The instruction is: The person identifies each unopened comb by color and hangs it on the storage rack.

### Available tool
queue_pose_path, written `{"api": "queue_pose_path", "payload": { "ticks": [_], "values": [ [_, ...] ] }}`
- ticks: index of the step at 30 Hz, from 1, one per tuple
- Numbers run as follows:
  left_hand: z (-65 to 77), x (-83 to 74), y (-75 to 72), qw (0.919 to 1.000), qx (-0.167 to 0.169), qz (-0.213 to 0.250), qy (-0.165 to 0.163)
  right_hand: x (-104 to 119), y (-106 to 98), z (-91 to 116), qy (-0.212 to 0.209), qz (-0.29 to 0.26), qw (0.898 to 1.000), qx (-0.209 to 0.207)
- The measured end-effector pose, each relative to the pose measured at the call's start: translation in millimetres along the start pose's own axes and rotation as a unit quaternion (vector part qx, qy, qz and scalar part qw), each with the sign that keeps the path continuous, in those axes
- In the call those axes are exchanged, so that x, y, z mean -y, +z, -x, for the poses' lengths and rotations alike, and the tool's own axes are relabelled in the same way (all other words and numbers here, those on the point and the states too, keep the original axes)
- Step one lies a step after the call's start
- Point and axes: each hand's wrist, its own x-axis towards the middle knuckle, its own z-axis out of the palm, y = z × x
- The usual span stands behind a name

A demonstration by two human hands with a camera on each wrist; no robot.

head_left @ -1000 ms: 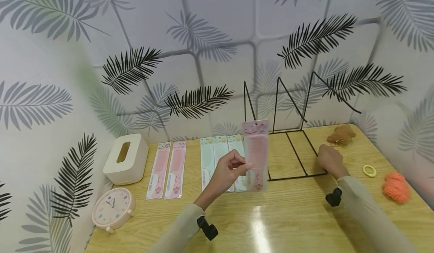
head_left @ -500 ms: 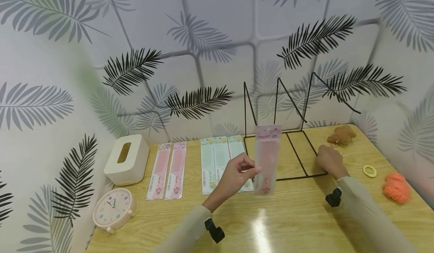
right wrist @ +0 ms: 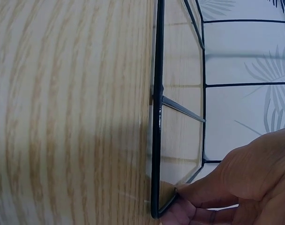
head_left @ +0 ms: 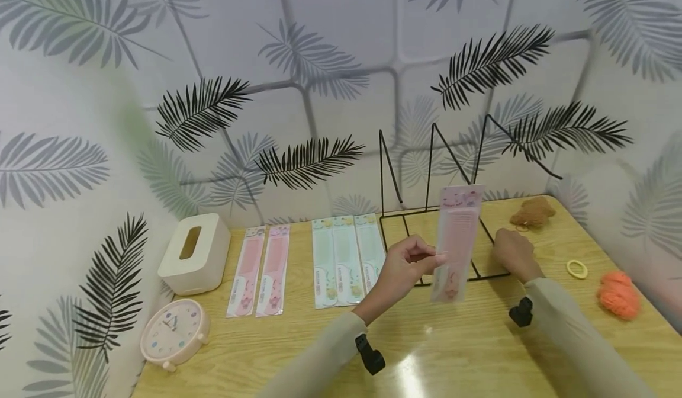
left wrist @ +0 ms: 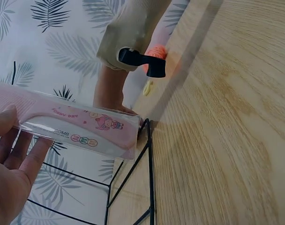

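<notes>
My left hand (head_left: 401,270) pinches a pink comb in a clear packet (head_left: 458,238) by its left edge, between thumb and fingers. The packet stands nearly upright, leaning slightly right, and overlaps the black wire rack (head_left: 381,173) in the head view. Printed cartoon figures show on the comb packet (left wrist: 86,124) in the left wrist view. My right hand (head_left: 515,254) grips the rack's front right corner. In the right wrist view, thumb and fingers of the right hand (right wrist: 245,178) close on the rack's corner beside its long bar (right wrist: 157,117).
Two pink comb packets (head_left: 272,267) and three green ones (head_left: 348,267) lie left of the rack. Further left are a white tissue box (head_left: 210,262) and a pink clock (head_left: 176,333). A brown hair tie (head_left: 533,211), yellow ring (head_left: 576,269) and orange fluffy ball (head_left: 618,294) lie at right.
My left hand has carried the pink comb packet rightward, from beside the green packets to in front of the rack's middle. The right hand stays at the rack's corner.
</notes>
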Motion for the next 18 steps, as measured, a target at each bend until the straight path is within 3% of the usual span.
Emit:
{"api": "queue_pose_path", "payload": {
  "ticks": [11,18],
  "values": [
    [-9.0,6.7,7.5,1.0,0.004,0.0,-0.003,1,2,1,-0.012,0.008,1.0,-0.016],
    [-14.2,10.4,6.4,0.9996,-0.002,-0.029,0.004,4,2,2,-0.005,0.001,1.0,-0.005]
  ]
}}
